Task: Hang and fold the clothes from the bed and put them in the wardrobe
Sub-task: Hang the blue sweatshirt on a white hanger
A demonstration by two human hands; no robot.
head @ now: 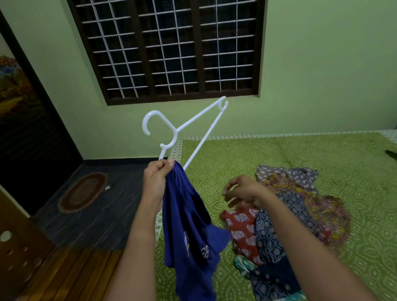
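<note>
Item: white plastic hanger [175,130] with a blue garment [189,241], both held in the air above the near left edge of the bed [370,215]. Left hand [158,179]: fist closed round one end of the hanger and a bunched part of the garment together; the rest of the cloth hangs straight down from the fist, crumpled, and does not yet sit on the hanger's shoulders. Hanger's long axis: slants from the left fist up and away to the right, toward the window, hook uppermost on the left, far end free and bare. Right hand [242,190]: fingers loosely curled, nothing seen in them, hovering over the pile of printed clothes [300,207], apart from it and lower right of the left fist. Governing relation: the hanging cloth lies between the two hands, just left of the right hand, and the bare hanger end stands above and beyond that hand. Judgement: the right hand is the one free to draw the garment's opening along the hanger toward that end
</note>
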